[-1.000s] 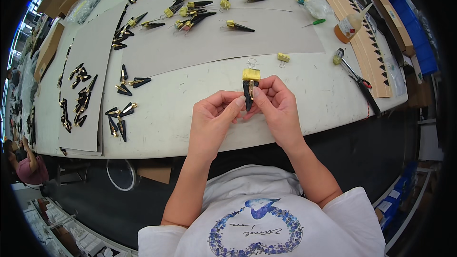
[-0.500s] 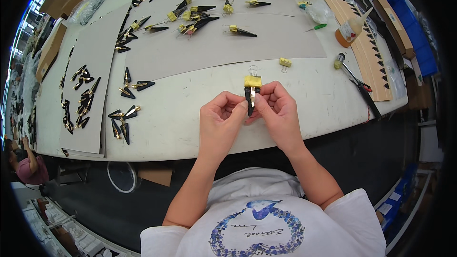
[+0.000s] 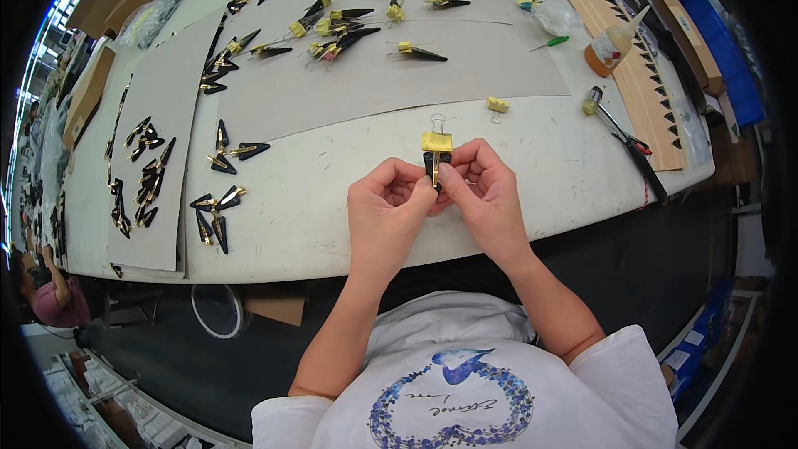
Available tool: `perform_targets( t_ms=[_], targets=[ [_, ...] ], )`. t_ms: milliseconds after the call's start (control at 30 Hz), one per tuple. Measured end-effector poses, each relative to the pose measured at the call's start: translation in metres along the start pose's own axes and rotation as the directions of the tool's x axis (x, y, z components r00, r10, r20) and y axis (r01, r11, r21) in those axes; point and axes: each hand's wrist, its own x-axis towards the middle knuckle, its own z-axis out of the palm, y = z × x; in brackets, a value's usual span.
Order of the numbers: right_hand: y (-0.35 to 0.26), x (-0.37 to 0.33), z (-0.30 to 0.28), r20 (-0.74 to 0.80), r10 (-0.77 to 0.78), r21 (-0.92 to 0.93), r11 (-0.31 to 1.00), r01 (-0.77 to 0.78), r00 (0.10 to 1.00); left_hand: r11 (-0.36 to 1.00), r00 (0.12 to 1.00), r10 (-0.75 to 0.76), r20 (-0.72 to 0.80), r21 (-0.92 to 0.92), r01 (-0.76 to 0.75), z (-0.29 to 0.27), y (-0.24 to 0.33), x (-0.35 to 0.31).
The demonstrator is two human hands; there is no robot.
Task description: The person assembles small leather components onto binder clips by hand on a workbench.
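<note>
Head: left hand (image 3: 384,209), right hand (image 3: 484,193) pinch black clip (image 3: 429,164) bearing yellow clamp (image 3: 437,142).

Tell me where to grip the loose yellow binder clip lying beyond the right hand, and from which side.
Take the loose yellow binder clip by its wire handles, probably best from the near side: they point toward the person, with the yellow body farther away. The right hand is nearer, but it is holding the black triangular hair clip.

Left grip (image 3: 386,204), right grip (image 3: 482,191), both pinching
</note>
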Motion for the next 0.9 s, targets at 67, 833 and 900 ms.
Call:
perform_targets(
  t_ms=[67, 833, 900],
  targets=[
    [0.001, -0.001, -0.002, 0.003, -0.001, -0.017, 1.000, 0.001, 1.000, 0.999, 0.998, 0.004, -0.066, 0.043, -0.001, 0.005, 0.001, -0.001],
    [-0.005, 0.004, -0.008, 0.054, 0.060, 0.035, 0.997, -0.062, 0.997, 0.987, 0.982, -0.143, 0.123, -0.059, 0.151, -0.015, 0.005, 0.003],
    [-0.005, 0.004, -0.007, 0.046, 0.066, 0.023, 0.997, -0.067, 0.997, 0.990, 0.984, -0.135, 0.113, -0.032, 0.140, -0.013, 0.004, 0.003]
  ],
)
